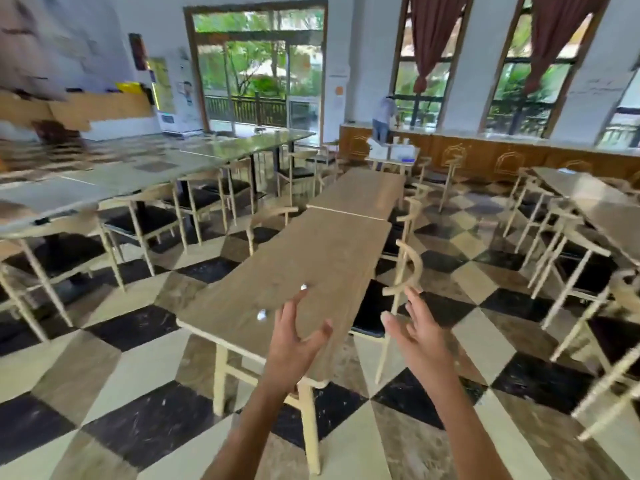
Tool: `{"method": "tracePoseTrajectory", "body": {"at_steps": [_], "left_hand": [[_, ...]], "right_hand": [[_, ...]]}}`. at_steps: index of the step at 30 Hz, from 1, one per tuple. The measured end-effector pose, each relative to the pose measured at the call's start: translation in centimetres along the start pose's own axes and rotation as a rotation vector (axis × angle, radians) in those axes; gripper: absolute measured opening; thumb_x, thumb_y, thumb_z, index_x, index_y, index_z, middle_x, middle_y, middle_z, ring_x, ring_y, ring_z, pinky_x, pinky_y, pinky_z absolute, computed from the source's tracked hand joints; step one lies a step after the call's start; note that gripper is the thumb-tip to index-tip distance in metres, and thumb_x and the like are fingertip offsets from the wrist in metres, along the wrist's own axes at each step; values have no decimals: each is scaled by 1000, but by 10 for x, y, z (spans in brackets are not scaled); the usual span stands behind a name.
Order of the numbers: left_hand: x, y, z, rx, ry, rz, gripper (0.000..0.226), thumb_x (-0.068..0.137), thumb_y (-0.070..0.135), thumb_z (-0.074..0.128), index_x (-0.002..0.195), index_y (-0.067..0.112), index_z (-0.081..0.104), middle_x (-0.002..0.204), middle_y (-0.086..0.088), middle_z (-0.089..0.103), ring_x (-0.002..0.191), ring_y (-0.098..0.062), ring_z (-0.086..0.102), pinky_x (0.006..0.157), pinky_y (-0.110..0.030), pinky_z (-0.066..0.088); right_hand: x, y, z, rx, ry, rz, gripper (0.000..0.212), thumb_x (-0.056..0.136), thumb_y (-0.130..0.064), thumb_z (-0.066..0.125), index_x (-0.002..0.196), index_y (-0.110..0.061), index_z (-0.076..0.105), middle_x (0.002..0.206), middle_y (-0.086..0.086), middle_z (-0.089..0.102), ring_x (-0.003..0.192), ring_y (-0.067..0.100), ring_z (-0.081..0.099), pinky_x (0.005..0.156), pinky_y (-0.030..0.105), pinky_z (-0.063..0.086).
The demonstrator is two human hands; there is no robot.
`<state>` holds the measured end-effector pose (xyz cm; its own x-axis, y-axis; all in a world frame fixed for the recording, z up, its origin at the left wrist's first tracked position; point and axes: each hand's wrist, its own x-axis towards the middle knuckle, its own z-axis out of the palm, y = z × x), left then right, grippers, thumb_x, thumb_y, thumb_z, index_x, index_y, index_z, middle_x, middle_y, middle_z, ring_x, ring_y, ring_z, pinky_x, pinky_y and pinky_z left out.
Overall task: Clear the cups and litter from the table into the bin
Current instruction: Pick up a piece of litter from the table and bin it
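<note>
A long wooden table runs away from me down the middle of the room. Two small pale scraps of litter lie near its close end, one by my fingertips and one a little nearer the front edge. My left hand hovers over the table's near right corner, fingers spread, holding nothing. To the right of the table, my right hand is raised over the floor, fingers apart and empty. White cups stand on a small far table. No bin is in view.
Wooden chairs flank the table on both sides. Glass-topped tables fill the left, another table row the right. A person stands at the far counter. The floor is checkered tile. The picture's left edge is smeared.
</note>
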<state>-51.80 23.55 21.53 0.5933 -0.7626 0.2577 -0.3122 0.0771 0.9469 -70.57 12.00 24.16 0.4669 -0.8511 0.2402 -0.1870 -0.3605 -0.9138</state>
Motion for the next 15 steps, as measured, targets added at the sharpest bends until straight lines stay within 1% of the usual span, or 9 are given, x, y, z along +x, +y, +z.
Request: {"method": "tracePoseTrajectory", "body": {"at_steps": [1,3,5,6,8,9,11,15], "left_hand": [[6,-6,-16,7,32,-16,70,78,60,71,140,45,41,131,31,40,131,-6,42,112,-38,39],[17,-19,-45,13,96,-67,74,76,66,70,140,45,41,134,24,40,133,-11,42,110,-41,42],[30,-34,-67,34,146,-118,81,70,74,67,140,44,39,139,17,39,132,-14,43,108,-43,45],[38,-42,-74,44,161,-138,81,70,75,67,140,44,39,142,14,39,132,-16,43,109,-46,45],[60,-61,-85,61,189,-169,77,73,67,68,140,42,38,147,9,40,134,-20,43,110,-50,44],[73,-72,-89,72,204,-186,76,75,64,69,141,40,39,148,8,39,135,-22,43,110,-51,44],[101,-94,-93,89,224,-223,78,75,61,69,143,36,41,151,5,39,135,-25,43,109,-49,45],[155,-140,-91,75,247,-342,79,75,57,70,144,32,41,155,0,36,134,-30,43,91,-35,45]], "right_hand": [[13,-2,19,13,-43,-1,68,89,-49,62,149,-38,32,148,-23,33,139,-1,30,115,31,31],[37,-2,55,19,-108,-3,71,89,-48,63,151,-36,30,157,-16,31,143,4,28,118,36,33],[60,2,84,12,-167,-16,72,89,-50,62,151,-37,29,159,-15,30,144,4,27,117,35,33],[72,6,97,13,-193,-24,73,88,-55,61,151,-39,28,159,-16,29,142,1,27,116,34,33],[99,16,120,23,-230,-29,77,84,-62,59,151,-40,27,159,-17,29,140,-3,26,116,35,34],[114,22,130,24,-245,-24,78,84,-62,59,151,-40,27,159,-17,29,140,-3,26,117,36,35],[147,35,149,22,-263,-16,78,85,-59,60,152,-35,28,160,-13,30,142,0,27,119,40,34],[207,68,185,37,-279,34,71,90,-47,62,152,-28,32,159,-9,33,145,7,31,118,44,36]]}}
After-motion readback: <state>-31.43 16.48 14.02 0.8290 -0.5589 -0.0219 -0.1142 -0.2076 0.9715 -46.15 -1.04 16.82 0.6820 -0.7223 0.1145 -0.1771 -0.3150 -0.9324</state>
